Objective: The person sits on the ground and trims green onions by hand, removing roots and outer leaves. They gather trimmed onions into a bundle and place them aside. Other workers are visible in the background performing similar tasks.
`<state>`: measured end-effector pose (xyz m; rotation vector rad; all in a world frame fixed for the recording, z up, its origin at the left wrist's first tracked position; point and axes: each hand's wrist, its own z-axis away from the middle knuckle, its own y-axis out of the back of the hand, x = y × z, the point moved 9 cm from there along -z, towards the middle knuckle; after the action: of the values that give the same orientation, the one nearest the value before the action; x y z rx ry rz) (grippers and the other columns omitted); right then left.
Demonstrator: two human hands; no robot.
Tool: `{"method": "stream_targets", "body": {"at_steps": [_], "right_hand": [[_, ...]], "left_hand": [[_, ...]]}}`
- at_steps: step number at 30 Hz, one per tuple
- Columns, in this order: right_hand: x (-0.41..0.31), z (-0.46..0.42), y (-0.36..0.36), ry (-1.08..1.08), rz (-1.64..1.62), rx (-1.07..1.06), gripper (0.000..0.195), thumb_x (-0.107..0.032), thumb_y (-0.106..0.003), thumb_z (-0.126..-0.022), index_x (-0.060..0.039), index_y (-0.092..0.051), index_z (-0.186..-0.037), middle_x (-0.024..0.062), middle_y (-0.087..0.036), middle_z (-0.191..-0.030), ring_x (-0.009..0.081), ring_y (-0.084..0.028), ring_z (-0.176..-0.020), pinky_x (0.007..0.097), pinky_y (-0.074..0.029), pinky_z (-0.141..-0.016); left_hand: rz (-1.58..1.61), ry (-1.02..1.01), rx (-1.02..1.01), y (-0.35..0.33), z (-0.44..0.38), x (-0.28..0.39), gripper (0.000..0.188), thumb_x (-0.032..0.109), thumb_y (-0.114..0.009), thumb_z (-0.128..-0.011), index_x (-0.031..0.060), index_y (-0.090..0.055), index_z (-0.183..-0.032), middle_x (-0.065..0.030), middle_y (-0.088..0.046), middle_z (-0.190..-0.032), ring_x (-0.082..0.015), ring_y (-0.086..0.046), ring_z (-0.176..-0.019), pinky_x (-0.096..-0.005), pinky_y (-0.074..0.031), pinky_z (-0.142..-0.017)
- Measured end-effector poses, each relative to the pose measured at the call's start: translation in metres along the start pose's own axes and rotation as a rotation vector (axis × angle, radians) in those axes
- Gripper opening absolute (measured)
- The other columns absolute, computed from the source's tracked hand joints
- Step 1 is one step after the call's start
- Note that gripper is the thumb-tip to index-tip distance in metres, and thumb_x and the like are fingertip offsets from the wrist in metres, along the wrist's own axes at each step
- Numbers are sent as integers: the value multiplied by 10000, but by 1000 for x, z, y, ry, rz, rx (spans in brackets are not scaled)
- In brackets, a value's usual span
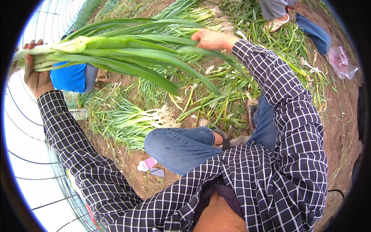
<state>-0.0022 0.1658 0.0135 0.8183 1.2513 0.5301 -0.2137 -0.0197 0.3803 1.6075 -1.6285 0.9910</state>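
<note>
A bunch of long-leaved allium plants (116,43), like leeks or green garlic, stretches across the upper left, held up off the ground. My left hand (39,69) is wrapped around the pale stems at the far left, near the picture's rim; the root ends there are hard to make out. At the leafy end, my right hand (214,39) has its fingers closed on some of the green leaves. Several leaf tips hang free below and beyond it. Under the bunch, a pile of similar plants (139,119) lies on the soil with its pale roots towards my knee.
Loose leaves (226,84) litter the ground before my legs. More plants with roots (208,17) lie farther off. Another person's shoe (278,23) is at the top right, and a person in blue (69,76) is at the left. A pink bottle (147,164) lies beside my knee.
</note>
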Motion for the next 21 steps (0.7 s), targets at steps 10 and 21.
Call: {"method": "stream_targets", "body": {"at_steps": [10, 21], "right_hand": [[16, 62, 100, -7, -127, 1032, 168, -156, -578, -802, -61, -607, -938, 78, -628, -826, 177, -603, -774, 335, -470, -718], [-45, -9, 9, 269, -998, 165, 352, -164, -662, -778, -29, -577, -1091, 37, -618, -907, 89, -553, -821, 222, -460, -754]], "left_hand": [[-280, -43, 430, 24, 2, 16, 369, 99, -573, -844, -60, -454, -1155, -136, -557, -964, -178, -519, -770, -306, -482, -741], [-177, -25, 440, 24, -31, -9, 342, 15, -587, -811, -150, -472, -1088, -256, -561, -1034, -175, -555, -701, -267, -523, -673]]}}
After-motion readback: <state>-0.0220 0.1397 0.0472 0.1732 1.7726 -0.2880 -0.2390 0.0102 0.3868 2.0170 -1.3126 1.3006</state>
